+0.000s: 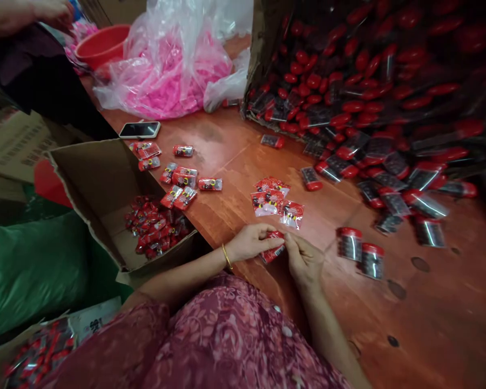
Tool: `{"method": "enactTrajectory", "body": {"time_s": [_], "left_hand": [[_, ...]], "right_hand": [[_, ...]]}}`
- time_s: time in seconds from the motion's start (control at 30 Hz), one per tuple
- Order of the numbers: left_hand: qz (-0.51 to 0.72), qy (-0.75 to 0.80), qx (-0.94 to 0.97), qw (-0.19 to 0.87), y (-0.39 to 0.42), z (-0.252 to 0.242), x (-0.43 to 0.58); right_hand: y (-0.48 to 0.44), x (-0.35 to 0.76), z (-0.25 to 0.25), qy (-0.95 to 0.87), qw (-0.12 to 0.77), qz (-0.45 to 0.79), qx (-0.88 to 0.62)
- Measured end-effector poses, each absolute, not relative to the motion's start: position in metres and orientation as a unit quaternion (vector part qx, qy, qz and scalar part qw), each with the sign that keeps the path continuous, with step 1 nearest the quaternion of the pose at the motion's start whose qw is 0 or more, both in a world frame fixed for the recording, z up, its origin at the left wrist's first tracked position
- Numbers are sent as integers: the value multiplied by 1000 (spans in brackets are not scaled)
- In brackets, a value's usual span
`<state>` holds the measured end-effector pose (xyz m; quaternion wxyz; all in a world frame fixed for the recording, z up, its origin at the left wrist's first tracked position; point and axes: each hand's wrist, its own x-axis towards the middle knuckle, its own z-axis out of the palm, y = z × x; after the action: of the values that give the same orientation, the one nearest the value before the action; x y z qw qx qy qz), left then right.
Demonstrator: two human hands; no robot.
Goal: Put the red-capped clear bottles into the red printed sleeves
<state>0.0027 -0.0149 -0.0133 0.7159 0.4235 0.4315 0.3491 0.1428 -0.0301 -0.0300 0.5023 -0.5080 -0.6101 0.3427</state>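
Observation:
At the near edge of the table, my left hand (249, 241) has its fingers closed around a red printed packet (272, 252). My right hand (306, 262) pinches the packet's other end between thumb and fingers. What is inside the packet cannot be made out. Just beyond my hands lie several flat red printed sachets (270, 201), partly overlapping. To the right of my right hand stand two small see-through jars with red lids (350, 244), dark inside. Farther left on the table are several filled red packets (185, 176).
An open cardboard box (93, 162) at the table's left edge holds many red packets. A large tipped box (256, 54) spills red-lidded jars onto the table (441, 302). Behind are a phone (140, 129), a plastic bag of pink pieces (166, 81), a red basin (103, 46) and another person's hand (56, 12).

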Motion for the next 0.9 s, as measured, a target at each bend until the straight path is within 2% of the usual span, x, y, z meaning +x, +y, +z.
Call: {"method": "enactTrajectory", "body": {"time_s": [0.07, 0.13, 0.2, 0.33, 0.43, 0.57, 0.77, 0.9], "left_hand": [[320, 443, 445, 710, -13, -11, 1], [292, 476, 514, 651, -8, -2, -5], [255, 552, 608, 511, 2, 12, -14], [133, 692, 698, 127, 43, 36, -45], [41, 716, 697, -11, 74, 35, -73], [-19, 735, 675, -50, 87, 27, -108], [-69, 836, 544, -28, 65, 49, -165], [-148, 853, 499, 44, 45, 65, -204]], "right_hand": [[-30, 141, -32, -595, 501, 355, -519], [-30, 139, -35, -583, 502, 364, -525], [-30, 138, -39, -582, 496, 377, -522], [-27, 138, -45, -614, 483, 380, -495], [-25, 137, -48, -646, 480, 353, -477], [-25, 136, -48, -660, 475, 329, -481], [-20, 135, -45, -666, 472, 308, -489], [-18, 135, -42, -666, 468, 304, -494]]}}
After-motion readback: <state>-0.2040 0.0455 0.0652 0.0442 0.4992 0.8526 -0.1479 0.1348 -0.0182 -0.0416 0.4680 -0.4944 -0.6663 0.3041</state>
